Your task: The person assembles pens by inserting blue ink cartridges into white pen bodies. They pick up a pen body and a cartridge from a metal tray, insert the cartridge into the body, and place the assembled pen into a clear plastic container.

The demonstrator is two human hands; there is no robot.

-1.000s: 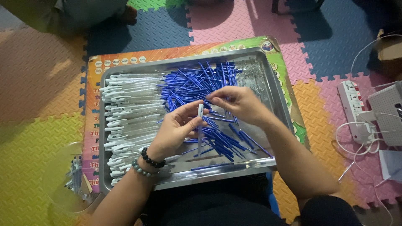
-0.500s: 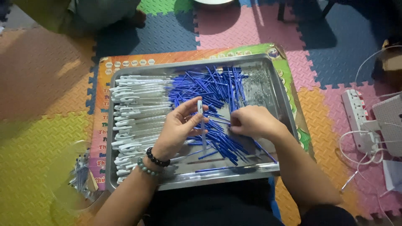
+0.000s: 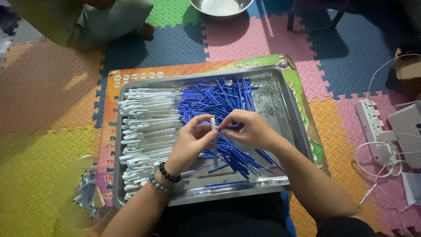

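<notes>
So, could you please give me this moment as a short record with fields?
left hand: left hand holds a clear pen barrel upright over the tray
right hand: right hand pinches a blue refill at the barrel's top
tray: metal tray on a printed board
left of tray: rows of clear pen barrels
middle of tray: heap of blue refills
floor: coloured foam mats
</notes>
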